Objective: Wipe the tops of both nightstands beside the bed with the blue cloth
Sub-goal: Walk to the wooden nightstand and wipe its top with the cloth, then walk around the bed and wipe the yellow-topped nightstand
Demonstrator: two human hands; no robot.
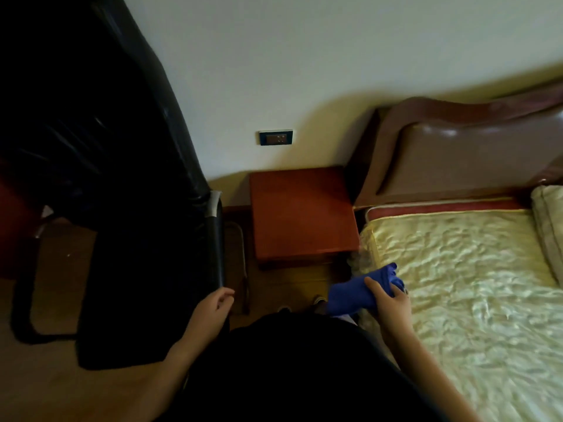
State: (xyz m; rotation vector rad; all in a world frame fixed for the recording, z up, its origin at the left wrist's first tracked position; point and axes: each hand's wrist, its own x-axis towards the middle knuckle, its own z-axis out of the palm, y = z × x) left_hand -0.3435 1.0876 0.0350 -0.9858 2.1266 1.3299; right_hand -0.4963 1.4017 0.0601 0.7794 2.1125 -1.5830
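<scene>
The person stands at the corner of the bed, both bare hands held out in front. The right hand (388, 303) is clenched around a bunched, deep-blue cloth (356, 292), which hangs in the air just beside the near corner of the bed's crumpled cream satin cover (463, 269), below and in front of the reddish-brown square wooden nightstand (301, 214). The cloth is clear of the nightstand's top. The left hand (213, 309) grasps nothing, its fingers loosely curled, close to the lower end of a shiny black chair (146, 239) standing left of the nightstand. A dark wall socket (276, 137) sits above the nightstand, and a brown padded headboard (457, 159) rises behind the bed.
</scene>
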